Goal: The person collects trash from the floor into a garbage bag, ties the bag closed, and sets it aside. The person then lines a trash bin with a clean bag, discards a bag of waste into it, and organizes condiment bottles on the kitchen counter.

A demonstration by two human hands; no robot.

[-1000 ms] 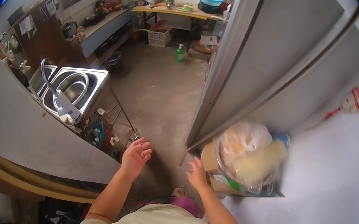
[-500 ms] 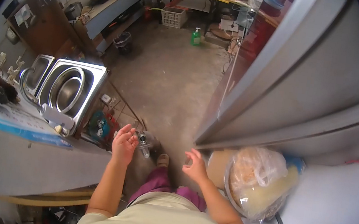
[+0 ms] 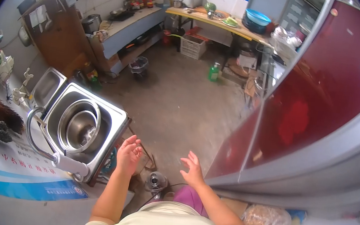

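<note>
My left hand is raised in front of me with nothing in it, its fingers apart and slightly curled. It is nearest to the right edge of the steel sink, without touching it. In the sink sits a round metal basin. A curved tap with a white body reaches over the sink's near side. My right hand hovers over the floor, empty, with thumb and fingers spread. Below and between the hands, a metal kettle-like vessel stands on the floor.
To the right is a red-panelled cabinet. A plastic bag of food lies at the lower right. Farther off are a green pump bottle, a bin, a white crate and a wooden table bearing a blue basin.
The view has moved forward and tilted up, so the cabinet's red front and the back table show more. Both hands stay raised, empty and apart; the bagged food has slid lower in view.
</note>
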